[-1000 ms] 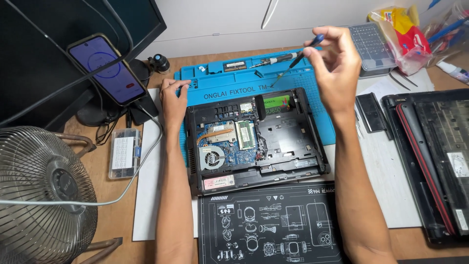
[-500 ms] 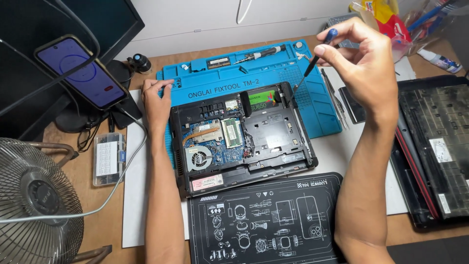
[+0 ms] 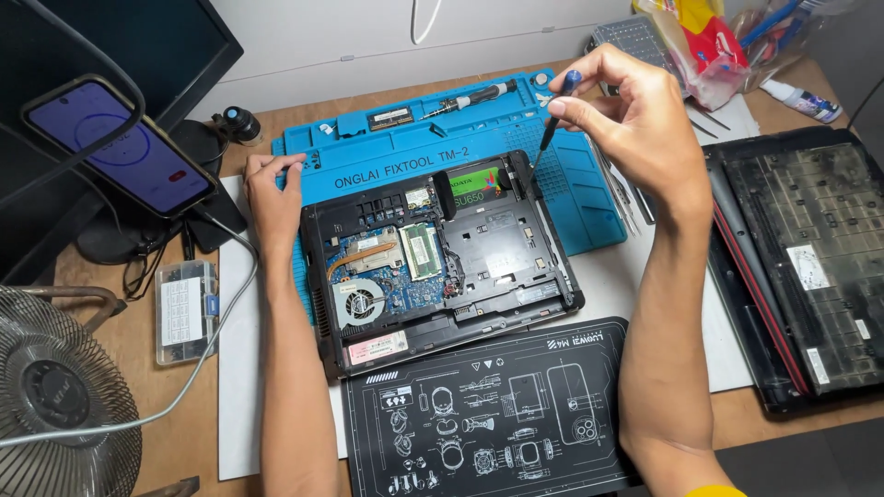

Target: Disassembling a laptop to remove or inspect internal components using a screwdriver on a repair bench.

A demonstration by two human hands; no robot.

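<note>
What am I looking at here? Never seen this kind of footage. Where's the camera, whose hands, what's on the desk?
There is no machine here: a person works with two bare hands, and the single camera sits on their head, looking down at a wooden desk.

In the middle lies an opened laptop with its bottom cover off, so the fan and circuit board show. It rests on a blue repair mat.

The right hand holds a small screwdriver, tip down at the laptop's far right corner. The left hand rests at the laptop's far left corner and holds nothing.

Around it: a black mat with white drawings nearest the camera, a second laptop to the right, a phone on a stand, a small clear parts box and a desk fan to the left.
</note>
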